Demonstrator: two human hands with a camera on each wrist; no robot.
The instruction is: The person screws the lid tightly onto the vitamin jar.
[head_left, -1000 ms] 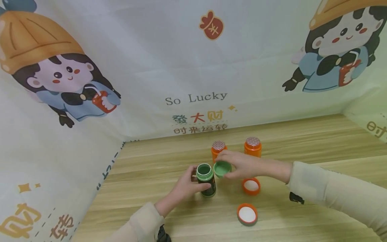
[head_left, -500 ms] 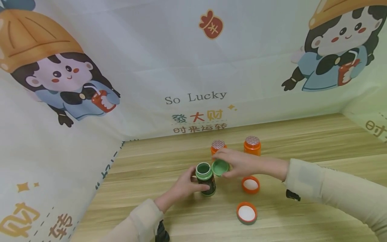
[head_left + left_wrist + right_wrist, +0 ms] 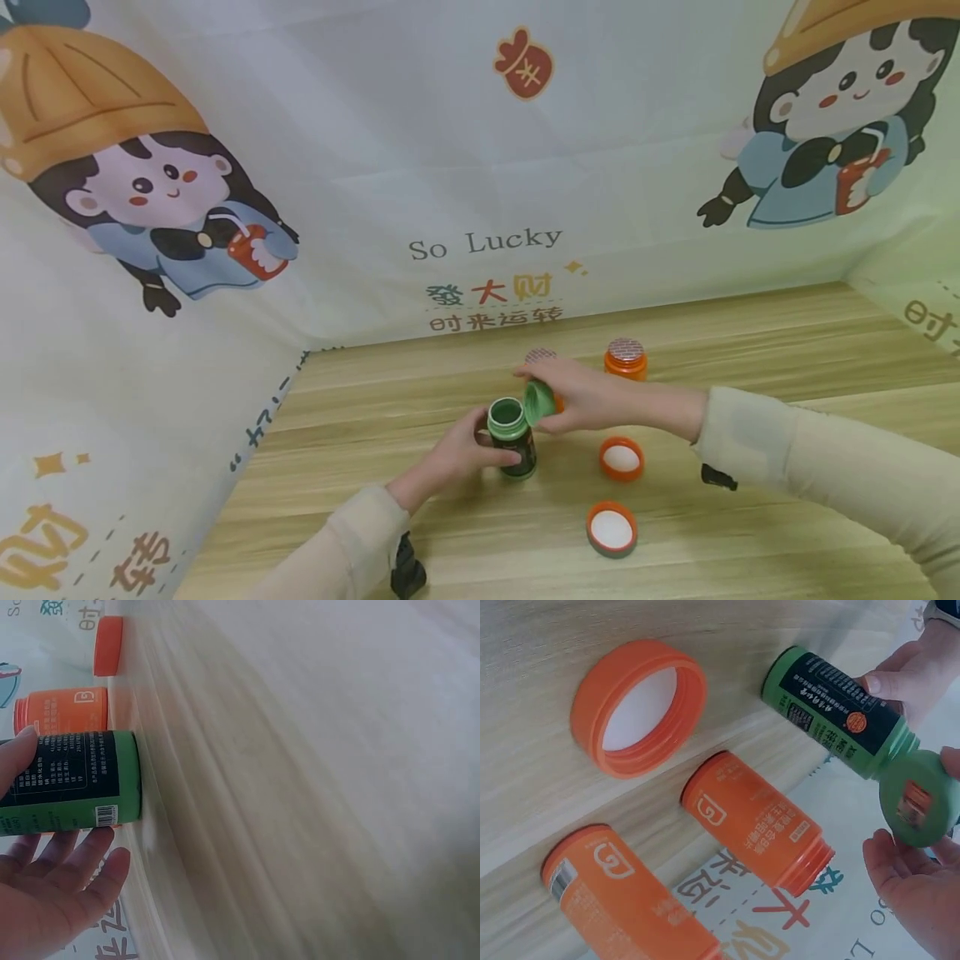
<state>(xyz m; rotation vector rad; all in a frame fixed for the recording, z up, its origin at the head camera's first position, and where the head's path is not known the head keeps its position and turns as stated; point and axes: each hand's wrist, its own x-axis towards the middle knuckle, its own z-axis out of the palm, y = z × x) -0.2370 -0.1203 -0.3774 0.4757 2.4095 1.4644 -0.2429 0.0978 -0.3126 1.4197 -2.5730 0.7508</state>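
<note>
My left hand grips a green bottle with a dark label, its mouth uncovered and facing up. In the left wrist view the bottle's label lies between thumb and fingers. At the rim, my right hand pinches a green cap by its edge. The cap stands tilted on its side, its hollow towards the bottle's mouth. From the right wrist view, the cap's outer face shows an orange picture and sits close by the bottle neck; whether they touch I cannot tell.
Behind my right hand stand two uncapped orange bottles, the nearer one partly hidden in the head view, the other to its right. An orange cap and a grey-and-orange cap lie hollow side up on the wooden table.
My right hand has moved slightly left and up, turning the green cap from hollow side up onto its side beside the bottle mouth. The left hand still holds the bottle, almost unmoved.
</note>
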